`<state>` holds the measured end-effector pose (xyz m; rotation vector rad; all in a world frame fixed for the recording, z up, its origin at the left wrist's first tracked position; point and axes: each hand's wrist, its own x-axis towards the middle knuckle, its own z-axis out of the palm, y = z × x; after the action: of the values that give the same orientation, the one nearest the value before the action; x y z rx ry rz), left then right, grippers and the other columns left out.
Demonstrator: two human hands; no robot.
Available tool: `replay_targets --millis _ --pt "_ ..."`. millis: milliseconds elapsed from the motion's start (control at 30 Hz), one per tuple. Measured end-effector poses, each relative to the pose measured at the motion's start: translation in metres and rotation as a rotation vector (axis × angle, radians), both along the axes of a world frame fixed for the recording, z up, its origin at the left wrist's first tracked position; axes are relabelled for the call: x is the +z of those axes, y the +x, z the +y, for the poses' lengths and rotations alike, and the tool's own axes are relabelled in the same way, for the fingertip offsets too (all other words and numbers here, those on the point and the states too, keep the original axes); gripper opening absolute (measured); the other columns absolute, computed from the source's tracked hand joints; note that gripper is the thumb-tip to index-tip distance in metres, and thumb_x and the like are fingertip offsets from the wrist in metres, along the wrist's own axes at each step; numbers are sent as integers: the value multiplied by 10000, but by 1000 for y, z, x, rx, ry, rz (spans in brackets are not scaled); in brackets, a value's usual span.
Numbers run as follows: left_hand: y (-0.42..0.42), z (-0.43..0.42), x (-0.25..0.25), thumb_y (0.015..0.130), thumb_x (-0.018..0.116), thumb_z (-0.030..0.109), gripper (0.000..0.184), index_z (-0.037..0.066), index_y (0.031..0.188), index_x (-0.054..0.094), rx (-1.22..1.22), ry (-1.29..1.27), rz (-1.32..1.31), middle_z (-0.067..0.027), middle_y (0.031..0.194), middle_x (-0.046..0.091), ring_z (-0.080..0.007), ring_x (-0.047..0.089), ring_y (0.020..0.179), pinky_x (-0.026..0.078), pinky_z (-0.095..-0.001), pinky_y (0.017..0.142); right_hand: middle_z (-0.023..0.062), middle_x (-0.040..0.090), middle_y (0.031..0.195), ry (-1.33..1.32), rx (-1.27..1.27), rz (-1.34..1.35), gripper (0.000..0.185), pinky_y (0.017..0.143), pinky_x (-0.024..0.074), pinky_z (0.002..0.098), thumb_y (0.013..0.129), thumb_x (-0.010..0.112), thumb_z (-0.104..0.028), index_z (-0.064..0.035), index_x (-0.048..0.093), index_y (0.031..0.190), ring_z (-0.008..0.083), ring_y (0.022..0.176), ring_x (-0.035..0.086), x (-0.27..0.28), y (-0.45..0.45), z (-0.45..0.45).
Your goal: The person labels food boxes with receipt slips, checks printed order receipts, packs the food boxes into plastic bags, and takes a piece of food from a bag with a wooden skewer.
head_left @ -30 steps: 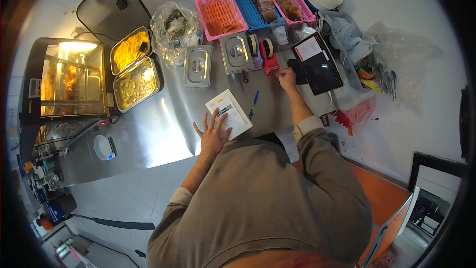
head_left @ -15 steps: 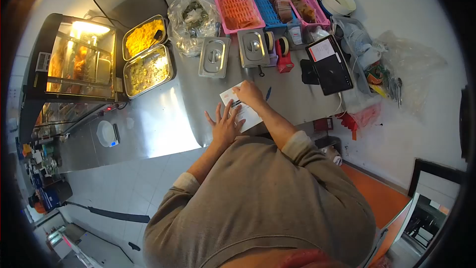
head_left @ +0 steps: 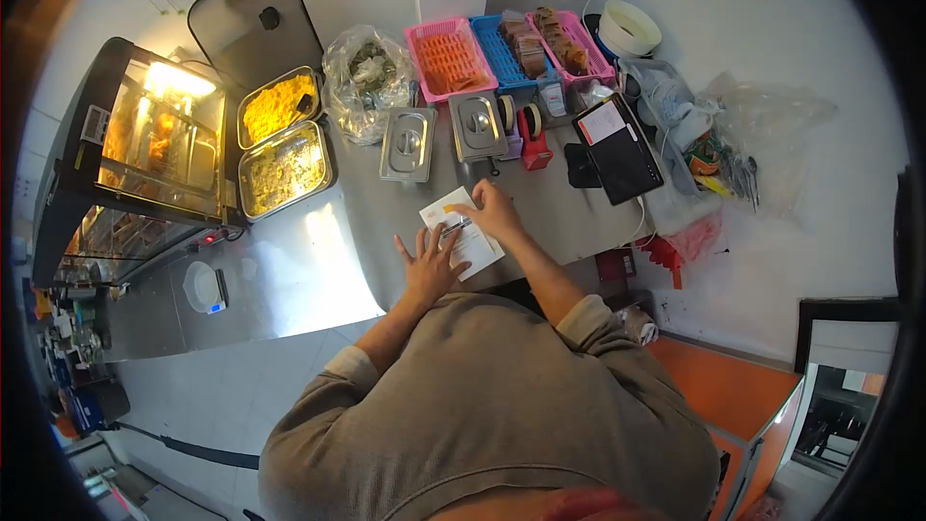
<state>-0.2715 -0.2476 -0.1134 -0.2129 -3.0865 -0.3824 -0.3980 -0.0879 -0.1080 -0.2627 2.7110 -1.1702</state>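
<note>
On the steel counter lies a white printed sheet of paper [head_left: 476, 253], tilted, with a dark pen-like object [head_left: 455, 228] across it. My left hand [head_left: 429, 270] rests flat on the sheet's left side with its fingers spread, partly touching the dark object. Over the upper right of the sheet, my right hand [head_left: 497, 215] is closed in a pinch. A small orange-yellow strip [head_left: 459, 208] shows by its fingertips; whether that is a held piece or a finger cannot be told. Just beyond the hands stand two lidded steel containers [head_left: 407, 147] and a red tape dispenser [head_left: 536, 150].
Pink [head_left: 451, 89] and blue baskets [head_left: 492, 31] hold packets at the back. A black tablet [head_left: 627, 162] and a plastic bin [head_left: 666, 101] are on the right. On the left are two food trays [head_left: 286, 203], a plastic bag [head_left: 349, 96] and a lit display cabinet [head_left: 121, 125].
My view has tilted up, so the counter appears lower and a whiteboard shows on the wall. My right hand's wrist has lifted and its fingers are bent differently. My left hand stays on the sheet.
</note>
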Motion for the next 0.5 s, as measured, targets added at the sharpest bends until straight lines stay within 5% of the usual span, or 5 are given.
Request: replay_targets --millis 67,100,233,333,500 --pt "2 -1 -2 768 637 614 701 278 1365 485 4 10 1 -6 1410 385 -313 307 1335 52 -781 1002 113 580 913 142 -12 307 520 744 457 404 672 842 -365 -71 514 947 294 912 575 -7 15 -16" --pt "6 0 -5 765 636 618 703 281 1364 485 9 11 3 -6 1414 383 -321 305 1336 46 -779 1004 121 535 1020 149 20 187 643 827 432 404 629 862 -398 -82 463 1022 304 1036 505 -27 13 -15" --pt "-3 -1 4 749 642 631 715 294 1360 488 3 16 -14 -3 1421 382 -340 291 1350 19 -769 1013 124 572 938 -68 -66 67 627 785 468 366 640 856 -452 -67 478 961 267 920 580 -56 8 25" --pt "-5 -1 5 728 668 615 738 259 1353 498 -32 36 -40 15 1484 338 -344 236 1393 -7 -763 1022 194 595 988 -157 -329 -139 566 836 462 422 713 794 -476 -37 556 980 350 982 573 -52 -10 94" --pt "-8 -2 9 717 696 578 749 232 1352 500 -58 48 -60 48 1551 255 -323 185 1426 -27 -768 1024 129 641 874 -201 -381 205 453 699 499 373 859 661 -466 -50 629 1037 234 810 629 -120 -112 174"
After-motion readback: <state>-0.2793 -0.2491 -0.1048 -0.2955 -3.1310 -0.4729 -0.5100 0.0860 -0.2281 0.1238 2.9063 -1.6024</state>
